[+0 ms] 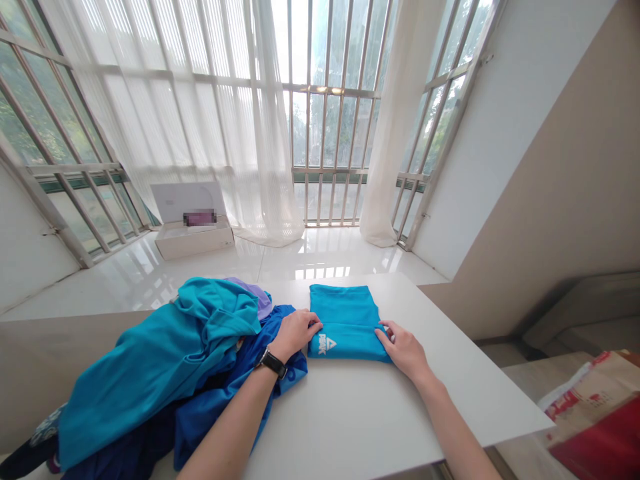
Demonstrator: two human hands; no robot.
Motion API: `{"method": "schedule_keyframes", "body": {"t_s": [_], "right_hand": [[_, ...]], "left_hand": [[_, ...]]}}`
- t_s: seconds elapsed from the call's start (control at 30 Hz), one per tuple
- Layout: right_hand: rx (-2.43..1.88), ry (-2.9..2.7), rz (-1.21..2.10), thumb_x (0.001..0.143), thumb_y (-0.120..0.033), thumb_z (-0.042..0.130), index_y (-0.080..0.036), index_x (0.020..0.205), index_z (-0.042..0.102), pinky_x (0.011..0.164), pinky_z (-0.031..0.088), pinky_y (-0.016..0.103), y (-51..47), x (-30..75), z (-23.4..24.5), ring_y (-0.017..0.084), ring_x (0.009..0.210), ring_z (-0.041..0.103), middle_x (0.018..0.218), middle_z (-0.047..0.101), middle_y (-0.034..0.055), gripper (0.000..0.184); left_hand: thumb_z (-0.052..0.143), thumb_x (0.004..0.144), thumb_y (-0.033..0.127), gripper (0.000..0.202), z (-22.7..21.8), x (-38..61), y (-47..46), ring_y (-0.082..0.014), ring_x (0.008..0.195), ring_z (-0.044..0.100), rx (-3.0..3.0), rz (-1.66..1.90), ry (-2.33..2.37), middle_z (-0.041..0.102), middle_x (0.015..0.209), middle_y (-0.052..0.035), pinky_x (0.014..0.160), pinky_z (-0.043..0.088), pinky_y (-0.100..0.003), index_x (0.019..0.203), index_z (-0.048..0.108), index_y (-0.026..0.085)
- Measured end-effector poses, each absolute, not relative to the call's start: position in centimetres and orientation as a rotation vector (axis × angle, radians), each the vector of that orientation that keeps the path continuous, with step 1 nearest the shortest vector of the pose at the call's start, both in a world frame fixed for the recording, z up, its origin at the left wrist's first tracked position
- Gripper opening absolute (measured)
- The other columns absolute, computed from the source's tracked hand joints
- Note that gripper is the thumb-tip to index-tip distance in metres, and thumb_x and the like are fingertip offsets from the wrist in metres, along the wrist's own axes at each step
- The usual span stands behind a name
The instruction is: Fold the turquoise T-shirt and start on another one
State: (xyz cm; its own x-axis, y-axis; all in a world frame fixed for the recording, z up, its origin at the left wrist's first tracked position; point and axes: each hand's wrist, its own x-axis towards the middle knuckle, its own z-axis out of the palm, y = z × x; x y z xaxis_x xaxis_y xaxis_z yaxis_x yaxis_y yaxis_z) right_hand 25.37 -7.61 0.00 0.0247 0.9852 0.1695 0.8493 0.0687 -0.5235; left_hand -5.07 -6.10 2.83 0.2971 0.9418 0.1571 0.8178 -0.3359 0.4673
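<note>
Heap of teal and blue clothing (160, 353) seen at left on white table (350, 427). Left hand (295, 333) kept open, fingertips laid against folded turquoise garment (345, 325), which is centred between the hands. Right hand (403, 350) spread, fingertips pressed to garment's right edge.

Heaped clothes (150, 373) obstructing the table's (345, 427) left

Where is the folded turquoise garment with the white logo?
In the head view, the folded turquoise garment lies mid-frame on the white table, between the person's left hand and right hand, right of the heap of clothes.
</note>
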Motion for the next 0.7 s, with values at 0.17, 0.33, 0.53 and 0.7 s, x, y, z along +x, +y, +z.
{"method": "schedule_keyframes", "body": {"t_s": [0.17, 0.33, 0.53, 0.7], "right_hand": [[-1.777, -1.86, 0.394, 0.087, -0.054, 0.048, -0.028, 0.091, 0.066, 0.058, 0.042, 0.028, -7.49, 25.48, -0.16, 0.02, 0.071, 0.064, 0.079, 0.069, 0.0014, 0.032], [-1.755, -1.858, 0.436, 0.089, -0.057, 0.043, -0.027, 0.085, 0.06, 0.059, 0.042, 0.029, -7.56, 25.49, -0.14, 0.02, 0.07, 0.063, 0.074, 0.068, 0.0012, 0.035], [-1.755, -1.851, 0.449, 0.09, -0.057, 0.039, -0.027, 0.081, 0.055, 0.06, 0.041, 0.029, -7.52, 25.67, -0.05, 0.02, 0.068, 0.062, 0.07, 0.066, 0.0001, 0.036], [-1.8, -1.854, 0.412, 0.086, -0.052, 0.045, -0.026, 0.072, 0.051, 0.058, 0.039, 0.028, -7.56, 25.57, 0.17, 0.018, 0.063, 0.059, 0.064, 0.061, -0.0014, 0.03]], "left_hand": [[0.055, 0.092, 0.041, 0.027, 3.07, -5.24, -5.95, -0.0194, 0.086, 0.064, 2.211, 0.638, 1.559, 0.071, 0.099, -0.0055, 0.072, 0.044, -0.025, 0.087, 0.075, 0.023], [0.055, 0.092, 0.042, 0.028, 3.2, -5.35, -5.92, -0.0196, 0.081, 0.065, 2.181, 0.653, 1.497, 0.074, 0.092, -0.0039, 0.067, 0.041, -0.025, 0.088, 0.074, 0.023], [0.054, 0.089, 0.045, 0.032, 2.91, -5.34, -5.63, -0.0193, 0.079, 0.065, 2.105, 0.687, 1.459, 0.075, 0.088, -0.0043, 0.065, 0.042, -0.025, 0.085, 0.074, 0.02], [0.055, 0.088, 0.044, 0.031, 2.77, -5.37, -5.74, -0.0197, 0.076, 0.065, 2.133, 0.605, 1.543, 0.074, 0.084, -0.0046, 0.062, 0.04, -0.026, 0.082, 0.072, 0.02]]}}
